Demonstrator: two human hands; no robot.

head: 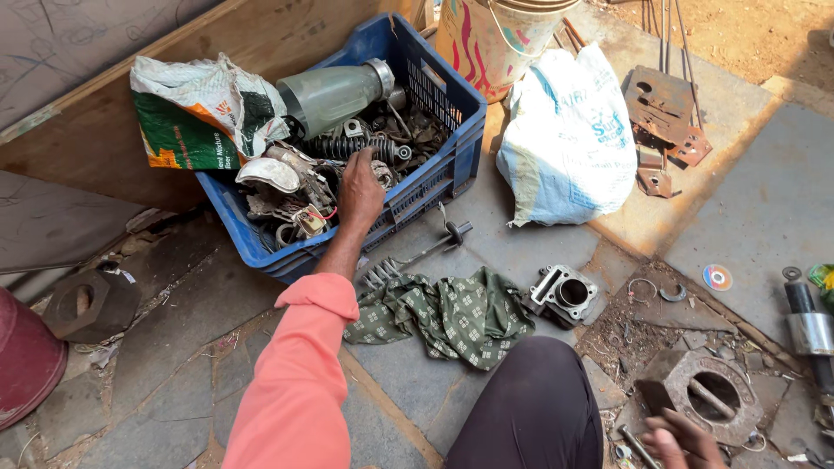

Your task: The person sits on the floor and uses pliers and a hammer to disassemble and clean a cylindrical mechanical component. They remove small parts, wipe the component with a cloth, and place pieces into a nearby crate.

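Head view: the left hand [359, 193] is reached into the blue crate [452, 161], its back to the camera and its fingers curled down among the metal parts. The fingertips are hidden, so it cannot be told whether anything is gripped. The hand lies just beside a black coil spring [352, 146], with a grey-green bottle [334, 94] lying on its side behind that and a crumpled printed bag [204, 113] draped over the crate's far left corner. Nothing is seen lifted clear of the crate; the search of the parts is judged to be under way, with no part yet brought out.

The right hand [682, 441] is seen at the bottom edge, closed loosely around a thin metal rod [638, 445]; the grip is partly cut off by the frame. It rests beside a heavy round casting [705, 393] on the ground.

On the stone floor between the two hands are laid a green patterned cloth [447, 314] and, touching its right end, an engine cylinder block [565, 293], upright with its bore showing. A second spring with a long rod [417, 254] lies just in front of the crate. A white sack [569, 139] and a painted bucket [495, 39] stand behind. The cylinder block is untouched at present.
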